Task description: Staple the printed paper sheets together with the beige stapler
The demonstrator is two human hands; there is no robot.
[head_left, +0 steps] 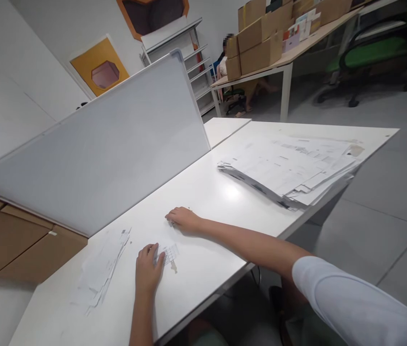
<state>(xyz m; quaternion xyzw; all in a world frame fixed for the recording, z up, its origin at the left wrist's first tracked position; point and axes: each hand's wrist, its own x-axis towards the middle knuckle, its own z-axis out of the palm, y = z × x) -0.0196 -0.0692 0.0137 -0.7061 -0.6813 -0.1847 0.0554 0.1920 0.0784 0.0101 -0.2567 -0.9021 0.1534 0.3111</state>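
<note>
My left hand [148, 269] rests on the white table, with its thumb and fingers apart over a small paper with a printed grid [170, 253]. The paper is partly hidden under the fingers. A small greyish-brown patch [173, 266] lies just below it. Farther forward and to the right, my right hand [186, 221] lies on the tabletop with its fingers curled down. Something small and dark shows at those fingertips, too small to make out. Left of my left hand is a loose, slightly fanned stack of white papers [98, 269].
A large, uneven pile of printed sheets [290, 166] covers the table's far right. A whiteboard-like divider [117, 149] stands along the back edge. Cardboard boxes [26, 235] are at the left. Behind are more boxes [261, 43], a seated person, a metal shelf [199, 67] and a green chair [376, 53].
</note>
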